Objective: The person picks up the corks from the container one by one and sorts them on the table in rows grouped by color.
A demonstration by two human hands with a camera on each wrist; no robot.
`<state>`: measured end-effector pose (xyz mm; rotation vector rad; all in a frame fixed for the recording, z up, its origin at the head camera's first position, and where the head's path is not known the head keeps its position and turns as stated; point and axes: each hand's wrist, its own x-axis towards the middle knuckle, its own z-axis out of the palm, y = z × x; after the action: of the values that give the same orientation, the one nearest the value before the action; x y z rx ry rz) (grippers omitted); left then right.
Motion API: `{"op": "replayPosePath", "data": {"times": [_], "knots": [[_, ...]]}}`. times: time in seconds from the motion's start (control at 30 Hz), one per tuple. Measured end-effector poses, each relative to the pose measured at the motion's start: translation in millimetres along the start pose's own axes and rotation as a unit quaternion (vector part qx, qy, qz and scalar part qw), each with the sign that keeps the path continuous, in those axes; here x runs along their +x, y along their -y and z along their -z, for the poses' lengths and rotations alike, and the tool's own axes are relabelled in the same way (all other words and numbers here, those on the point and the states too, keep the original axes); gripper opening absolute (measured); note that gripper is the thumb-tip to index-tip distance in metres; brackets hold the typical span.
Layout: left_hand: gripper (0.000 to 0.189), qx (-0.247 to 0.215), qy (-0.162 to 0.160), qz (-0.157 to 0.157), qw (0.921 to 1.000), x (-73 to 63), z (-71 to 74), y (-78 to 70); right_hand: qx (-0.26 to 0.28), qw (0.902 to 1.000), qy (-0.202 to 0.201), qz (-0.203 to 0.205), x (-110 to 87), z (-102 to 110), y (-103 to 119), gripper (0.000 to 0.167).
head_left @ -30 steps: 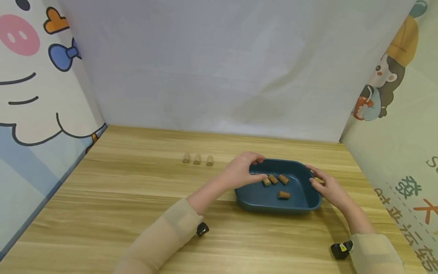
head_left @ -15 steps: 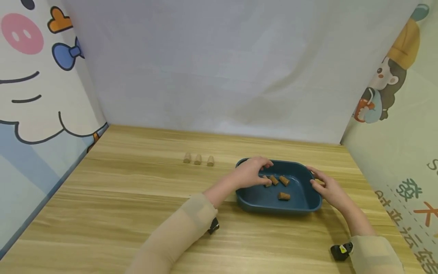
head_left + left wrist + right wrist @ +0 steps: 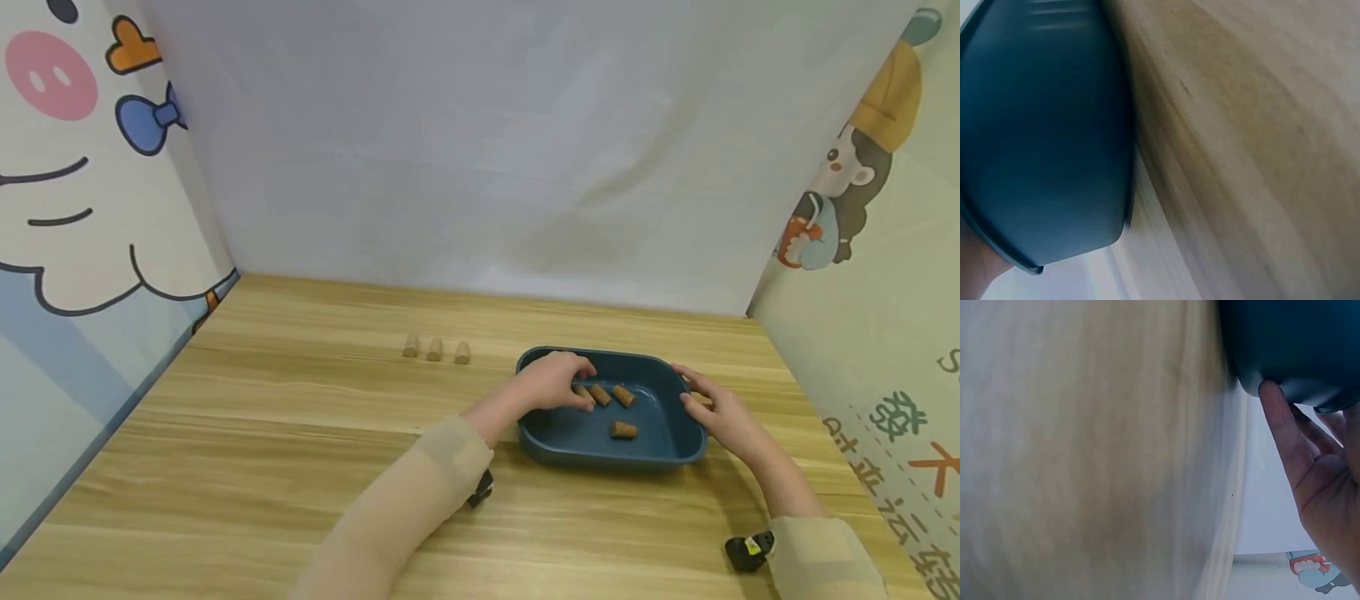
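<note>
Three pale stoppers (image 3: 435, 350) are lining the worktop (image 3: 262, 450); inside the blue tray (image 3: 607, 459), your left hand (image 3: 551, 380), fingers apart, is reaching around the leftmost cork (image 3: 581, 391), apparently for pickup, next needing a careful pinch, as your right hand (image 3: 716, 411), fingers spread, is steadying the tray.

The tray (image 3: 577, 437), right of three corks (image 3: 435, 350), holds seemingly four corks (image 3: 623, 396).

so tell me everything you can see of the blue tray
The tray is dark blue, oblong and open-topped, with rounded corners, a thin rim and smooth walls that look like plastic. It sits upright on the wood-grain table, with at least four corks inside. The right hand holds its right end; the left hand reaches inside.
</note>
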<state>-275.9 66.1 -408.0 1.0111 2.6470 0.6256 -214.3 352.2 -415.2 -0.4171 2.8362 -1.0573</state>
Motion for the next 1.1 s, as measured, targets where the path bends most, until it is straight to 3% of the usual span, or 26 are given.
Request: {"op": "replayPosePath", "data": {"times": [0.27, 0.7, 1.1], "knots": [[0.046, 0.026, 0.010, 0.023, 0.9993, 5.7, -3.6, -1.1, 0.000, 1.0000, 0.001, 0.004, 0.4, 0, 1, 0.051], [0.034, 0.039, 0.004, 0.009, 0.9992, 9.8, -13.6, 2.4, -0.008, 1.0000, 0.000, 0.000, 1.3, -2, 1, 0.052], [0.029, 0.021, -0.013, -0.017, 0.9996, 10.9, -11.8, 0.5, -0.007, 1.0000, -0.005, 0.001, 0.2, -1, 0, 0.051]]}}
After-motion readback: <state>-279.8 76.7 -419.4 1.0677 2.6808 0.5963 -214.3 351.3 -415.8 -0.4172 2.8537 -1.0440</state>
